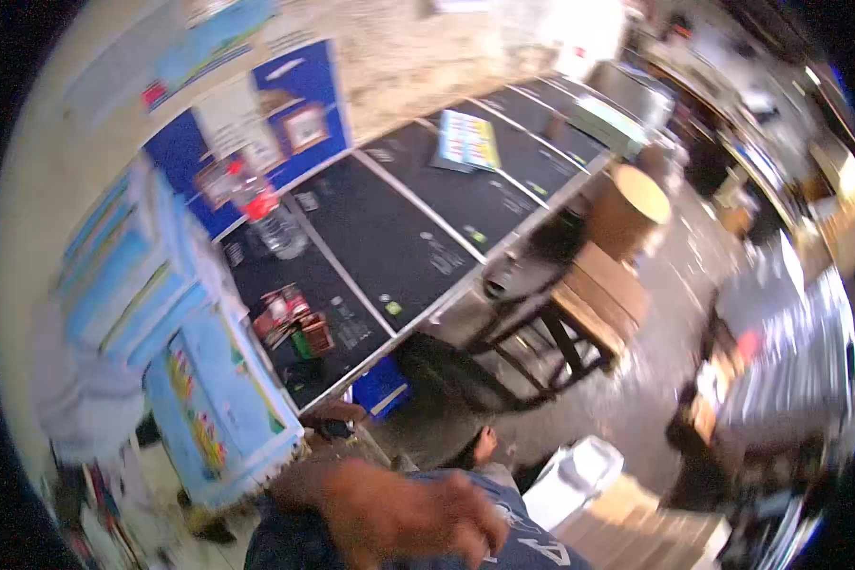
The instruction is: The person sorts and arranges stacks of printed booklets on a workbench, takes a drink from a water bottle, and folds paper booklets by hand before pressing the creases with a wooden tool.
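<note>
My left hand (404, 513) is at the bottom middle, in front of the dark blue clothing (532, 518) on my legs. Motion smears its fingers. They look bent, but whether anything lies under them cannot be made out. My right hand is out of view. Beyond the hand stands a table with a black top (380, 223) divided by pale strips. Nearest on it lies a cluster of small red and green packets (294, 321). A clear plastic bottle with a red label (266, 214) stands behind them. Farther along rests a blue and yellow printed booklet (467, 141).
Stacked light-blue printed sheets (223, 404) border the table's left. A wooden stool (570, 313) carries a brown box, near a round drum (629, 209). A blue box (380, 388) sits below the table edge. Cardboard (627, 532) and silvery stacked sheets (788, 366) lie right.
</note>
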A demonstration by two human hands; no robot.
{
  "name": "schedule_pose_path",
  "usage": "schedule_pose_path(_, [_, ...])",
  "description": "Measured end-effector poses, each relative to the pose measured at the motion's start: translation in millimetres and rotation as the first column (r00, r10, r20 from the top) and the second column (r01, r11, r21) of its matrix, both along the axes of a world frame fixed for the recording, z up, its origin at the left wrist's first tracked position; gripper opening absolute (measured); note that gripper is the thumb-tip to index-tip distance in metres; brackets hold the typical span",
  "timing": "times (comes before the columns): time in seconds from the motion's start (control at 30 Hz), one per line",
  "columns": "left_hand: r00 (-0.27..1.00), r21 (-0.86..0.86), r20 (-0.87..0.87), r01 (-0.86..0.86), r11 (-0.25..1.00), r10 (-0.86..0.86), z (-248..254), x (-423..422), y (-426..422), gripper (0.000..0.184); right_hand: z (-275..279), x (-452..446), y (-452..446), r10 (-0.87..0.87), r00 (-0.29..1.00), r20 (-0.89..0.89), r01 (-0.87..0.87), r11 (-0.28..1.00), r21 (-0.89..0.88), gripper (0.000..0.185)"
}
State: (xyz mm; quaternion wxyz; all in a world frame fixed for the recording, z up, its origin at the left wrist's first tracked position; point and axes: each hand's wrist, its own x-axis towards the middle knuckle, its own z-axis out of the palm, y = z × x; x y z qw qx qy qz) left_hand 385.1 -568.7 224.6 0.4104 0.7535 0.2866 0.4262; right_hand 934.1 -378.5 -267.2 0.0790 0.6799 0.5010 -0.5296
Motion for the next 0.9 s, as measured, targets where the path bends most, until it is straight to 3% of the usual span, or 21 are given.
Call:
schedule_pose_path(0.03, [0.995, -0.003, -0.004, -0.103, 0.995, 0.103, 0.5, 0.5, 10.7, 0.055, 5.3, -21.2, 53.4, 0.056, 0.997, -0.051, -0.055, 0.998, 0.029, 0.026])
schedule_pose_path(0.1, [0.993, 0.067, 0.104, 0.051, 0.996, -0.058, 8.0, -0.9, 37.9, 0.059, 16.3, -61.5, 173.4, 0.145, 0.978, -0.148, -0.129, 0.985, 0.114, 0.022])
schedule_pose_path(0.13, [0.971, 0.116, 0.214, 0.081, 0.990, -0.105, 26.1, 3.3, 44.3, 0.043, 24.4, -86.0, 229.7, 0.190, 0.963, -0.193, -0.162, 0.975, 0.151, 0.021])
schedule_pose_path(0.23, [0.980, 0.116, 0.151, -0.149, 0.982, 0.131, 33.6, 7.9, 59.9, 0.052, 56.8, -162.2, 380.9, 0.239, 0.849, -0.471, -0.082, 0.941, 0.329, 0.022])
schedule_pose_path(0.27, [0.969, 0.108, 0.126, -0.226, 0.968, 0.213, 31.1, 8.6, 62.4, 0.055, 65.2, -196.8, 424.8, 0.084, 0.920, -0.384, 0.035, 0.955, 0.294, 0.023])
schedule_pose_path(0.3, [0.955, 0.104, 0.097, -0.290, 0.951, 0.280, 28.4, 9.8, 64.4, 0.058, 96.2, -230.5, 427.5, 0.145, 0.892, -0.428, 0.024, 0.931, 0.365, 0.024])
schedule_pose_path(0.33, [0.942, 0.104, 0.074, -0.334, 0.937, 0.327, 27.1, 11.8, 65.9, 0.061, 74.7, -249.4, 451.6, 0.160, 0.897, -0.411, 0.015, 0.920, 0.391, 0.025])
schedule_pose_path(0.37, [0.926, 0.105, 0.050, -0.378, 0.920, 0.375, 23.6, 14.8, 67.7, 0.064, 64.2, -266.4, 460.5, 0.171, 0.906, -0.388, 0.009, 0.908, 0.420, 0.026])
schedule_pose_path(0.43, [0.883, 0.125, -0.011, -0.464, 0.877, 0.469, 17.0, 22.9, 72.6, 0.070, 18.3, -279.8, 482.9, 0.359, 0.840, -0.407, -0.208, 0.905, 0.370, 0.025])
schedule_pose_path(0.47, [0.845, 0.138, -0.055, -0.522, 0.842, 0.532, 12.5, 26.1, 75.3, 0.073, -20.2, -275.9, 489.1, 0.336, 0.824, -0.455, -0.227, 0.933, 0.278, 0.025])
schedule_pose_path(0.6, [0.576, 0.187, -0.268, -0.756, 0.628, 0.773, -19.0, 21.2, 82.0, 0.086, -24.3, -281.2, 398.3, 0.467, 0.829, -0.307, -0.461, 0.882, 0.097, 0.025])
schedule_pose_path(0.7, [0.678, -0.122, -0.035, -0.732, 0.670, 0.734, -46.7, -6.6, 81.4, 0.093, -16.6, -276.5, 345.9, 0.493, 0.825, -0.275, -0.520, 0.854, -0.030, 0.026])
schedule_pose_path(0.73, [0.675, -0.132, -0.038, -0.735, 0.665, 0.737, -55.2, -9.9, 77.8, 0.093, -14.2, -274.2, 338.3, 0.493, 0.827, -0.270, -0.523, 0.851, -0.051, 0.026])
schedule_pose_path(0.8, [0.441, -0.255, -0.193, -0.885, 0.389, 0.877, -74.6, -13.7, 70.9, 0.091, -6.4, -270.0, 334.2, 0.490, 0.833, -0.257, -0.520, 0.852, -0.062, 0.026])
schedule_pose_path(0.83, [0.443, -0.265, -0.195, -0.883, 0.388, 0.875, -92.3, -16.9, 70.5, 0.091, -2.8, -268.4, 335.9, 0.483, 0.837, -0.259, -0.512, 0.857, -0.059, 0.026])
schedule_pose_path(0.9, [0.272, -0.313, -0.218, -0.929, 0.197, 0.937, -136.6, -16.4, 77.0, 0.085, 4.3, -270.9, 353.3, 0.461, 0.836, -0.298, -0.492, 0.870, -0.031, 0.027])
